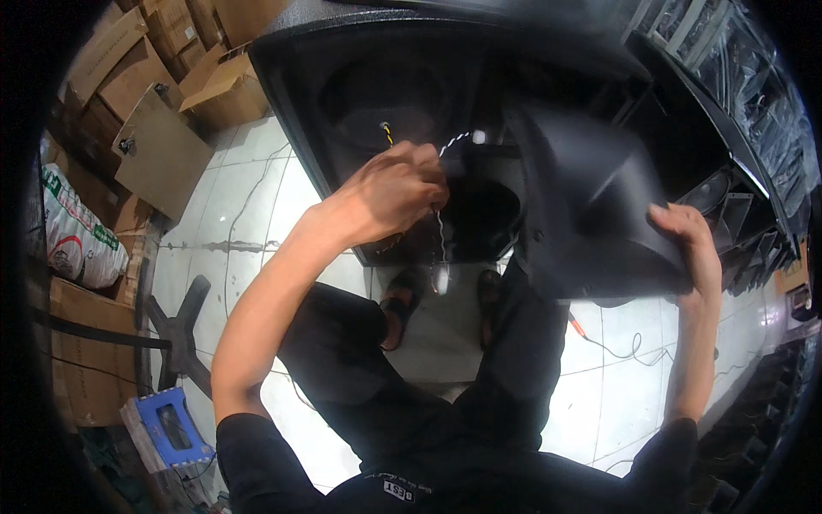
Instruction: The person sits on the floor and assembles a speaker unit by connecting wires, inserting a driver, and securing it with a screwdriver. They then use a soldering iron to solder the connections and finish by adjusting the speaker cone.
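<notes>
Hard to see much inside the big black speaker cabinet, it's all dark in there, just a round opening and a smaller hole lower down. The top of the cabinet runs out of the frame too. The person's left hand is up at the front of it, fingers pinched shut around a thin white-and-black twisted wire that comes out of the box; a bit of yellow-striped wire pokes up just behind the knuckles. Can't tell exactly how the fingertips sit on the wire, the back of the hand covers them, and a strand hangs down below the hand.

The right hand is clamped on the edge of a black horn-shaped plastic piece, fingers curled over its rim, holding it tilted beside the cabinet. Its far side blurs into the dark.

Sandalled feet on white floor tiles, cardboard boxes stacked off to the left.
</notes>
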`<state>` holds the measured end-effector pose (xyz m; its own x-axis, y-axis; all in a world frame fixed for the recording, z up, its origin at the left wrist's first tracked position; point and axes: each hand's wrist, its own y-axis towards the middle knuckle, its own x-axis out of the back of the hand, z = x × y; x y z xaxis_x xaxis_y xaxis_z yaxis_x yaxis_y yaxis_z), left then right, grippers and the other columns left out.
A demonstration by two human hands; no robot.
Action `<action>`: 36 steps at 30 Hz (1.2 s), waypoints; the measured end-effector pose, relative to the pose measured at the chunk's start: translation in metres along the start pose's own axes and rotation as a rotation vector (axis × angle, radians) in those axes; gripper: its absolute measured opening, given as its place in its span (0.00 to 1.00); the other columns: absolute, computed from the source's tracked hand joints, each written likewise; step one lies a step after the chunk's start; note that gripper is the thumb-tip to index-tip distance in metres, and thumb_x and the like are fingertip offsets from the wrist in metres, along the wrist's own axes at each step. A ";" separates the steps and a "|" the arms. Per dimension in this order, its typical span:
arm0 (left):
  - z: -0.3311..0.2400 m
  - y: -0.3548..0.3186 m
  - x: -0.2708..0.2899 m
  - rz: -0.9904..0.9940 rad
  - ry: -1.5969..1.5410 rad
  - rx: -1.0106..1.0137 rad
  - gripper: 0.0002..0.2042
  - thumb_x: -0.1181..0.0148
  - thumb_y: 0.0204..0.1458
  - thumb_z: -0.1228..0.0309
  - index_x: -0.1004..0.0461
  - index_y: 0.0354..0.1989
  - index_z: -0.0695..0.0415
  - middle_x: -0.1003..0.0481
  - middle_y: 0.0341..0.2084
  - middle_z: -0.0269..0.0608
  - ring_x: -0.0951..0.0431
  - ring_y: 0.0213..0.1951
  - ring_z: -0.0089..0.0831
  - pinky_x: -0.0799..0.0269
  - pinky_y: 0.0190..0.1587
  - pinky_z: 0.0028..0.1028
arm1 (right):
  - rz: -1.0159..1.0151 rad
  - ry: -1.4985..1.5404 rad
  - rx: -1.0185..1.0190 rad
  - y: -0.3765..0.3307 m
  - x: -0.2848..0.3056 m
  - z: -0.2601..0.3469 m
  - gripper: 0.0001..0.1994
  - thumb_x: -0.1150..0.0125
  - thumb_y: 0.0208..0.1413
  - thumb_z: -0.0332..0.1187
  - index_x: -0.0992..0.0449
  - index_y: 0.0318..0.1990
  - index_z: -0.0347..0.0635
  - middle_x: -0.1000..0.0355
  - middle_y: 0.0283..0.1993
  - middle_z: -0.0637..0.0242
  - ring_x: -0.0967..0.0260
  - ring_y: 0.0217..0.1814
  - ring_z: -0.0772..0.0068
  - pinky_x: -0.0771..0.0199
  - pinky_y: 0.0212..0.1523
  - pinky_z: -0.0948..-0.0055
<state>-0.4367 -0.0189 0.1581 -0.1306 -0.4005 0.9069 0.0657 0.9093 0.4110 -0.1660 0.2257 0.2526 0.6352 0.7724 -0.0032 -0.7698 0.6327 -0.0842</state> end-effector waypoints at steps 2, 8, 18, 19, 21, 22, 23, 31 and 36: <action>0.003 -0.005 0.001 0.006 -0.016 0.027 0.05 0.36 0.43 0.74 0.23 0.30 0.56 0.26 0.31 0.34 0.28 0.45 0.36 0.32 0.53 0.34 | -0.010 -0.035 -0.023 0.019 -0.007 -0.004 0.08 0.35 0.52 0.31 0.23 0.27 0.34 0.24 0.22 0.63 0.26 0.17 0.76 0.24 0.21 0.84; 0.002 -0.009 0.004 0.045 -0.030 0.098 0.04 0.36 0.45 0.74 0.21 0.30 0.57 0.21 0.37 0.33 0.27 0.49 0.36 0.31 0.56 0.36 | 0.250 -0.133 -0.112 0.095 0.006 -0.018 0.07 0.32 0.49 0.30 0.21 0.23 0.38 0.26 0.19 0.69 0.31 0.14 0.82 0.31 0.18 0.85; 0.001 0.006 -0.005 0.080 -0.035 0.089 0.04 0.35 0.45 0.75 0.20 0.30 0.59 0.21 0.35 0.35 0.26 0.44 0.34 0.31 0.53 0.33 | 0.301 -0.041 -0.200 0.146 0.004 -0.034 0.08 0.36 0.54 0.29 0.23 0.31 0.31 0.24 0.26 0.57 0.25 0.17 0.73 0.22 0.15 0.82; -0.001 0.008 -0.002 0.093 -0.047 0.102 0.04 0.35 0.45 0.76 0.20 0.30 0.59 0.21 0.35 0.35 0.26 0.44 0.34 0.31 0.53 0.33 | 0.312 -0.043 -0.196 0.147 0.006 -0.035 0.08 0.37 0.54 0.30 0.23 0.31 0.31 0.23 0.26 0.56 0.24 0.18 0.71 0.21 0.15 0.82; -0.003 0.009 0.000 0.100 -0.064 0.100 0.04 0.35 0.44 0.77 0.20 0.30 0.59 0.21 0.35 0.36 0.26 0.43 0.34 0.31 0.52 0.33 | 0.230 -0.039 -0.203 0.146 0.004 -0.034 0.12 0.38 0.57 0.33 0.24 0.31 0.30 0.23 0.28 0.54 0.22 0.21 0.67 0.19 0.17 0.78; -0.003 0.009 0.000 0.088 -0.070 0.083 0.05 0.35 0.43 0.77 0.20 0.30 0.59 0.21 0.35 0.36 0.26 0.43 0.34 0.31 0.52 0.33 | 0.185 -0.043 -0.203 0.145 0.004 -0.034 0.14 0.38 0.58 0.35 0.24 0.32 0.29 0.22 0.28 0.52 0.21 0.22 0.64 0.18 0.18 0.76; -0.003 0.009 -0.001 0.077 -0.075 0.066 0.05 0.34 0.43 0.77 0.20 0.30 0.59 0.21 0.35 0.37 0.26 0.43 0.35 0.31 0.51 0.33 | 0.206 0.052 -0.199 0.144 0.009 -0.036 0.15 0.39 0.59 0.37 0.24 0.33 0.29 0.22 0.30 0.51 0.21 0.24 0.62 0.17 0.19 0.73; 0.000 0.010 -0.006 0.052 -0.120 0.049 0.08 0.32 0.39 0.79 0.20 0.30 0.60 0.21 0.35 0.40 0.24 0.39 0.37 0.27 0.48 0.34 | 0.305 0.475 -0.039 0.111 0.031 -0.079 0.31 0.55 0.65 0.56 0.27 0.43 0.26 0.22 0.41 0.43 0.19 0.40 0.54 0.15 0.38 0.64; -0.004 0.011 -0.006 0.029 -0.150 0.048 0.08 0.32 0.39 0.80 0.20 0.30 0.60 0.20 0.34 0.40 0.24 0.39 0.36 0.26 0.46 0.34 | -0.152 0.017 0.051 0.050 0.004 -0.107 0.29 0.53 0.66 0.55 0.24 0.43 0.30 0.21 0.38 0.52 0.21 0.31 0.70 0.19 0.30 0.74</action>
<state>-0.4311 -0.0072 0.1580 -0.2757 -0.3560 0.8929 0.0245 0.9260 0.3768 -0.1950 0.2545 0.1416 0.7452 0.6667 -0.0109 -0.6666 0.7446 -0.0345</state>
